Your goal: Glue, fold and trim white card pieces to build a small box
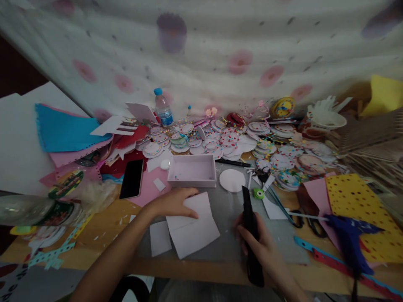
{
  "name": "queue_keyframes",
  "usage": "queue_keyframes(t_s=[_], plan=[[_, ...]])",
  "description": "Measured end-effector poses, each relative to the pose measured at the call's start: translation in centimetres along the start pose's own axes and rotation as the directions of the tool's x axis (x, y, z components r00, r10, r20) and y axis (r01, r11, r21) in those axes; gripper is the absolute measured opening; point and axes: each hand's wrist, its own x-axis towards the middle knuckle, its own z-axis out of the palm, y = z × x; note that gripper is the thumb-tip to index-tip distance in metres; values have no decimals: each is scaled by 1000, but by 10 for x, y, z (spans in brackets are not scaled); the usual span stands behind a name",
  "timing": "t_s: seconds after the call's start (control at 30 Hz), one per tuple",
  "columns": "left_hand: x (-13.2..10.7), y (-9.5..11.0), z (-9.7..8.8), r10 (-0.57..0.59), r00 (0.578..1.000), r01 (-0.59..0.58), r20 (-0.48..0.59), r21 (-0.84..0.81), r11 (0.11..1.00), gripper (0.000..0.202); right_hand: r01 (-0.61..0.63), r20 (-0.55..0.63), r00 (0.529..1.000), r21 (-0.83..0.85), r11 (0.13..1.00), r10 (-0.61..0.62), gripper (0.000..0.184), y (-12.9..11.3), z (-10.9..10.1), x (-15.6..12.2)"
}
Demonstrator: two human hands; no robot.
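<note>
My left hand lies with fingers stretched over the upper left of a creased white card, thumb and forefinger apart. My right hand is wrapped round a black utility knife, its narrow end pointing away from me. The knife is to the right of the card, apart from it. A smaller white card piece lies against the left edge of the larger one. Beyond my left hand stands an open, shallow white box. A white paper disc rests right of the box.
Piles of decorated paper discs line the back, with a water bottle. A phone is at left. Scissors, a blue glue gun and yellow dotted felt lie at right. A black pen is behind the disc.
</note>
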Motion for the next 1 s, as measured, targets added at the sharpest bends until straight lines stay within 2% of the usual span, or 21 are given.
queue_keyframes(t_s=[0.1, 0.2, 0.33, 0.43, 0.53, 0.67, 0.77, 0.87, 0.93, 1.0], plan=[[-1, -3, 15, -51, 991, 61, -121, 77, 995, 67, -10, 3, 1000, -32, 999, 11, 27, 5, -4, 1], [-18, 1, 33, -41, 976, 82, -216, 181, 980, 79, -5, 9, 1000, -105, 994, 6, 25, 6, -13, 0], [-33, 5, 68, -85, 965, 161, -250, 304, 939, 110, 59, 62, 997, -136, 989, -51, 34, 2, -29, -5], [-30, 2, 90, -67, 965, 155, -254, 344, 926, 115, 44, 72, 997, -158, 986, -32, 50, -4, -40, -8], [-24, -2, 95, -43, 958, 145, -284, 350, 925, 108, -16, 72, 997, -104, 994, 23, 75, -10, -46, -12], [-23, -3, 91, -6, 969, 93, -246, 344, 934, 117, -30, 26, 999, -48, 998, 31, 88, -16, -50, -15], [-22, -3, 91, -3, 983, 67, -185, 341, 938, 123, -43, 11, 999, -35, 998, 44, 81, -17, -51, -15], [-18, -4, 93, 7, 985, 55, -175, 346, 937, 123, -80, 37, 996, 7, 997, 80, 48, -21, -51, -14], [-13, -4, 92, 30, 984, 35, -177, 353, 935, 120, -109, 79, 992, 103, 989, 102, 29, -26, -51, -14], [-8, -4, 89, 59, 983, 8, -174, 358, 934, 117, -140, 155, 983, 259, 956, 102, 32, -34, -53, -14]])
